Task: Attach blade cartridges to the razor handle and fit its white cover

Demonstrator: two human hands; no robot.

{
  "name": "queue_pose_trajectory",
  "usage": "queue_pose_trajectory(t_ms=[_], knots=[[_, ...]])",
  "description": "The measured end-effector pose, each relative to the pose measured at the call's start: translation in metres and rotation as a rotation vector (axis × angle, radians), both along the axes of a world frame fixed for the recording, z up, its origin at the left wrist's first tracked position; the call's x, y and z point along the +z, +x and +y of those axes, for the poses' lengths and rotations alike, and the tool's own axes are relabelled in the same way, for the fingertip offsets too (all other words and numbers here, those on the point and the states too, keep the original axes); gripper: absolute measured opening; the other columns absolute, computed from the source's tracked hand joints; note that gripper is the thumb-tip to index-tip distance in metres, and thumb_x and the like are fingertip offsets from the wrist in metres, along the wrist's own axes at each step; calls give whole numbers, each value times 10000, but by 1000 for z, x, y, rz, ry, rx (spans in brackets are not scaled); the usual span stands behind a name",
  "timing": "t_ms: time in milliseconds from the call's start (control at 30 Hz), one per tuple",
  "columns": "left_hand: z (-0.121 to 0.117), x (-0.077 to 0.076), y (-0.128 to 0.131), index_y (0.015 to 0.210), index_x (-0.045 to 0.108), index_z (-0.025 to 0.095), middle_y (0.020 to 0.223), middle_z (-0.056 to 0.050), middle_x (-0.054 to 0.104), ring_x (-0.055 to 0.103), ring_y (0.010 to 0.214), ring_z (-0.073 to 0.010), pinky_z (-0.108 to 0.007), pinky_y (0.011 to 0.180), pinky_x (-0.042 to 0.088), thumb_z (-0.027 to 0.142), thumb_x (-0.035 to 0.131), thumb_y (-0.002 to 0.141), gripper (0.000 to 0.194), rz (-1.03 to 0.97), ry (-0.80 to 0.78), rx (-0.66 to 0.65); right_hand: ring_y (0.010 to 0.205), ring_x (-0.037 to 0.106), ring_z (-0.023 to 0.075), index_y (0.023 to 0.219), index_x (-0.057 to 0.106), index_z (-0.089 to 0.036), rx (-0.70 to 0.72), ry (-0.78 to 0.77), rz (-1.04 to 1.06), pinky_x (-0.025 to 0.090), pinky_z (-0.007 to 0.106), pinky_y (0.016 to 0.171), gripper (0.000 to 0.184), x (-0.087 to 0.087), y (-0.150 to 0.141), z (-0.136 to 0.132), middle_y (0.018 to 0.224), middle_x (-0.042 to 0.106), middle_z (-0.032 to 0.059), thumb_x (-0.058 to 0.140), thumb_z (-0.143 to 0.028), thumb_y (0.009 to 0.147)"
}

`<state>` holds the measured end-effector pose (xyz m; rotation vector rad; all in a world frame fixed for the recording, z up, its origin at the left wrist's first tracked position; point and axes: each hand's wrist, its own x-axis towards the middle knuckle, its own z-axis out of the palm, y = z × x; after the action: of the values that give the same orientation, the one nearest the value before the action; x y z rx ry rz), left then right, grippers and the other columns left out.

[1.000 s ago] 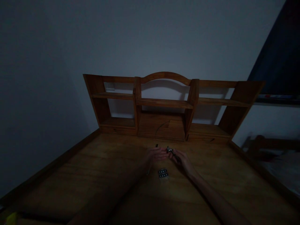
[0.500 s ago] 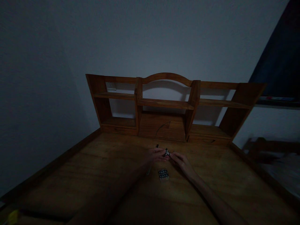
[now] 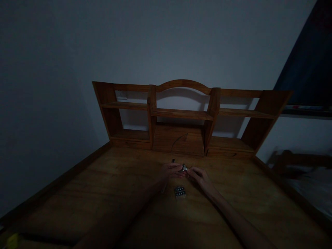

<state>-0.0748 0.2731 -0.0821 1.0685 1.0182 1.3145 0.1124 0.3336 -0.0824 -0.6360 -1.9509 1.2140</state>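
The room is dim. My left hand (image 3: 171, 171) and my right hand (image 3: 199, 177) meet over the middle of a wooden desk (image 3: 103, 193), fingertips pinched together on a small shiny metal object (image 3: 184, 168) held between them. I cannot make out what that object is. Just in front of the hands a small dark block with pale dots (image 3: 180, 192) lies on the desk. A small dark item (image 3: 173, 160) lies just beyond my left hand.
A wooden shelf unit (image 3: 181, 117) with open compartments stands along the desk's far edge against a pale wall. A raised wooden lip runs down the desk's left and right sides. Something yellow (image 3: 11, 240) shows at the bottom left corner.
A second ago my left hand lay open and my right hand held the metal object alone. The hands have since come together, and both now pinch it.
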Motion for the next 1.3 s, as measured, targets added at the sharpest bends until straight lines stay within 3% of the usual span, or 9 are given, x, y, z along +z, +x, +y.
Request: queue_pose_trajectory(t_ms=[167, 333, 400, 500, 567, 800, 1000, 1300], knots=[[5, -4, -3, 923, 694, 106, 856, -120, 731, 695, 760, -217, -353, 768, 547, 492, 674, 745, 425, 57, 46, 98, 619, 490, 143, 719, 647, -170, -45, -77, 37, 339, 244, 547, 360, -2, 0, 2, 656, 563, 6, 568, -499, 842], [9, -15, -2, 883, 718, 184, 842, -71, 737, 682, 763, -209, -326, 747, 531, 435, 660, 745, 292, 467, 181, 299, 640, 526, 153, 662, 635, -168, -63, -273, 234, 366, 244, 534, 426, -10, -5, 8, 725, 608, 44, 591, -571, 792], [9, -19, -2, 911, 728, 217, 887, -59, 737, 669, 795, -207, -315, 767, 513, 401, 642, 759, 254, 635, 252, 349, 544, 481, 127, 667, 645, -168, -63, -335, 269, 331, 236, 475, 432, -12, -5, 11, 647, 583, 31, 586, -577, 791], [8, -21, -5, 952, 735, 248, 892, -44, 731, 639, 775, -200, -300, 763, 481, 388, 620, 778, 251, 775, 325, 343, 383, 288, 84, 722, 660, -168, -46, -424, 296, 200, 227, 384, 433, -12, -5, 13, 455, 406, -39, 543, -574, 817], [8, -20, -7, 956, 739, 257, 877, -40, 722, 618, 748, -194, -283, 728, 463, 391, 614, 785, 250, 791, 338, 329, 365, 231, 76, 744, 657, -164, -25, -464, 331, 156, 224, 368, 427, -13, -5, 15, 441, 356, -57, 528, -563, 826], [6, -20, -11, 851, 761, 246, 716, -24, 660, 531, 658, -168, -254, 625, 385, 424, 642, 759, 232, 888, 310, 281, 369, 218, 61, 794, 651, -144, 34, -481, 381, 151, 214, 360, 384, -14, -3, 17, 475, 364, -57, 517, -499, 857], [4, -18, -10, 860, 754, 241, 778, -28, 674, 561, 760, -188, -257, 705, 408, 443, 633, 763, 254, 841, 283, 256, 356, 231, 50, 821, 640, -151, 41, -530, 384, 125, 202, 344, 346, -13, -2, 17, 502, 396, -57, 538, -481, 843], [8, -25, -13, 964, 730, 244, 928, -36, 697, 591, 863, -196, -296, 827, 437, 334, 544, 849, 236, 998, 322, 242, 352, 234, 35, 855, 642, -143, 46, -558, 419, 124, 183, 332, 322, -14, -1, 19, 516, 406, -58, 541, -449, 849]])
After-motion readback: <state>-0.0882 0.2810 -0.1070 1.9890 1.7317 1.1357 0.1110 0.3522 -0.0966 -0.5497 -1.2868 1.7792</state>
